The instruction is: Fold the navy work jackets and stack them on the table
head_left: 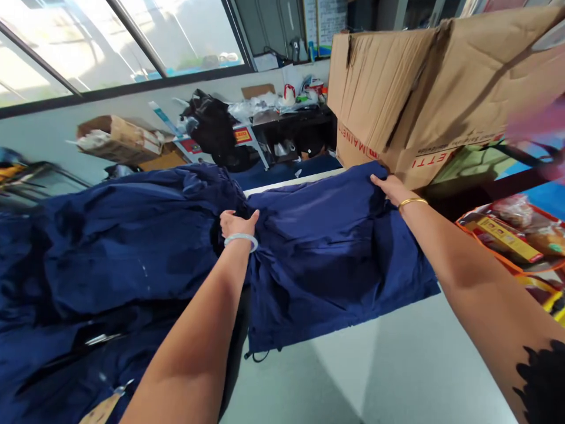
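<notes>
The pale table (397, 353) spreads out at 6 o'clock. From 7 to 10 o'clock a heap of dark navy clothing (110, 235) fills the near side, with a tan tag (103, 409) on it at about 7 o'clock.

In the middle lies a navy garment (318, 253), flat on the table but creased, a thin black cord (260, 357) poking from its lower left corner. It stretches between the two hands and spreads below both. The left hand (238, 225), wearing a pale bangle (242, 238), is curled narrow against its gathered left edge; I cannot tell whether cloth is gripped there. The right hand (392, 187), above a gold bracelet (412, 202), pinches its far right corner, at the garment's 1 o'clock.

At 3 o'clock an orange-rimmed basket (488, 250) holds a yellow-and-red packet (507, 238) and clear-wrapped goods (514, 209); just below it is a yellow container (554, 301), its contents too unclear to name.

Beyond the right hand, at 1 to 2 o'clock, stands a big cardboard carton (384, 88) with raised flaps, its inside hidden. Further off at 10 o'clock, a smaller open carton (128, 138) holds whitish wrapping (95, 140). White plastic (260, 107) lies near 12 o'clock, and a window (110, 41) spans 10 to 11.
</notes>
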Motion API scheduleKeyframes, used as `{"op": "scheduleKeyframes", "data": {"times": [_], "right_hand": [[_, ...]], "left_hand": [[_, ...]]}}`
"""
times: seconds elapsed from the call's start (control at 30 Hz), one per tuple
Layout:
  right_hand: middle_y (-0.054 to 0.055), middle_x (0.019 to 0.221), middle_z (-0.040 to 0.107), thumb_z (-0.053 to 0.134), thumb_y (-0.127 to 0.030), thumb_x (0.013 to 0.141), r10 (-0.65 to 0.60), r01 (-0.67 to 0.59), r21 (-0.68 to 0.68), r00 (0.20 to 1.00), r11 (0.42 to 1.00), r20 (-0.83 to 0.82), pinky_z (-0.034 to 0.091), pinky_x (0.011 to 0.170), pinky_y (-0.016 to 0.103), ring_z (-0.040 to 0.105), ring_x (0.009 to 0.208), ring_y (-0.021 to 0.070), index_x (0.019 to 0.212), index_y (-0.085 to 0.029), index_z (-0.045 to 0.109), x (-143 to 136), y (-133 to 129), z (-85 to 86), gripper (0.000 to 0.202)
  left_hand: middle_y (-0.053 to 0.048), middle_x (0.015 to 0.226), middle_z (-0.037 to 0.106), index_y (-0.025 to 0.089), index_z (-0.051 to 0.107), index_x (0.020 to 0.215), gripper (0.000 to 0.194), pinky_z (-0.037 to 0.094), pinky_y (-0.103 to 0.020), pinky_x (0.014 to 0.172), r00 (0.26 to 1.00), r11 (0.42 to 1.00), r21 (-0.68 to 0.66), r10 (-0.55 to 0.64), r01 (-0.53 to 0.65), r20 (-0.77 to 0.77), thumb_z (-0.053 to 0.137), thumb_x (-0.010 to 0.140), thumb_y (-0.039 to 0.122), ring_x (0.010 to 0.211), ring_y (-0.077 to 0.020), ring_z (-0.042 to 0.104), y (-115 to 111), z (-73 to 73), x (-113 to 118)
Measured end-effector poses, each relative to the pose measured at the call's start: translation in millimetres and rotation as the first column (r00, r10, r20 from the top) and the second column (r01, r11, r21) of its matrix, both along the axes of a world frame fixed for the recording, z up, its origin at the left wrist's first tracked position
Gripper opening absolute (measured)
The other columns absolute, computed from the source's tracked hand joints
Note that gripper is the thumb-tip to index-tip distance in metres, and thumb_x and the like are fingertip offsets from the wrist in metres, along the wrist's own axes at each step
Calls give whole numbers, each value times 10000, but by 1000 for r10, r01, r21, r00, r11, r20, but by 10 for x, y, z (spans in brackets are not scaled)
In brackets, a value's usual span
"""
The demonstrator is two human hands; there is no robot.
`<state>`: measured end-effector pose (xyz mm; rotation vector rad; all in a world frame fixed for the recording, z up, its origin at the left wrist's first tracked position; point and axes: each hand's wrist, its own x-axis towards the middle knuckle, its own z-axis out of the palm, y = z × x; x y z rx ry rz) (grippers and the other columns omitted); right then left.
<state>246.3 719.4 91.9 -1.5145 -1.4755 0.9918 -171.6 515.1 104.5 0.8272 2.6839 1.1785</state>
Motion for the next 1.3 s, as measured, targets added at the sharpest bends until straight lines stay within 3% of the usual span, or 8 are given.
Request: {"op": "scheduleKeyframes", "data": {"times": [0.13,0.23,0.37,0.63,0.77,1.0,1.17,1.3], "right_hand": [[243,1611,449,546,-523,992,-235,176,254,946,951,225,326,1231,575,392,1524,350,1546,-103,472,18,-276,-198,699],[115,1756,183,497,-553,1005,-157,-75,445,873,892,461,163,1247,698,103,1620,370,1634,-256,358,-104,-625,-296,709],[23,1776,115,465,-608,1002,18,-306,341,767,889,641,99,1189,802,13,1621,387,1628,-382,350,-333,-762,-442,676],[63,1769,152,497,-665,971,212,-335,100,773,937,598,54,1175,808,64,1620,360,1587,-375,427,-456,-231,-693,684],[128,1727,280,524,-643,958,240,-323,23,749,946,617,18,1144,841,177,1594,413,1527,-330,533,-375,-389,-567,650],[158,1733,240,382,-485,1039,100,-418,434,802,798,589,43,1268,672,135,1620,353,1582,-221,481,-52,-2008,-514,612],[103,1723,288,414,-458,996,430,-609,211,726,764,537,100,1242,745,163,1609,390,1551,-310,511,-194,-3709,-1214,583],[109,1699,348,425,-384,993,663,-756,7,578,654,476,171,1258,692,236,1591,383,1489,-282,588,-557,-4862,-1734,532]], "left_hand": [[-173,1723,264,256,449,1564,711,-13,-778,1222,832,918,-130,-394,374,-390,649,934,519,1606,-439,126,-259,-179,583],[-99,1759,204,353,429,1603,706,-111,-806,1176,697,819,-266,-573,509,-431,590,955,580,1612,-458,15,-352,-319,945],[-70,1774,145,395,365,1628,703,-107,-842,1143,714,795,-357,-602,491,-358,506,977,622,1610,-465,-31,-216,-480,1052],[-6,1783,64,460,257,1643,704,-17,-847,1159,719,684,-528,-670,503,-183,369,990,698,1620,-427,-32,285,-670,831],[-15,1772,151,449,300,1634,665,-33,-836,1167,711,635,-557,-695,536,-107,338,1009,674,1625,-405,26,204,-599,879],[-90,1760,204,315,290,1667,651,-41,-687,1268,721,766,-401,-627,502,-294,370,1057,527,1635,-337,57,-1160,-734,1106],[-142,1737,257,254,321,1659,685,107,-676,1277,828,801,-423,-532,424,-176,456,1032,494,1623,-361,130,-2719,-1191,1223],[-178,1712,301,234,396,1630,695,157,-646,1278,923,834,-499,-352,235,-153,539,992,470,1608,-379,193,-3834,-1426,1018]]}}
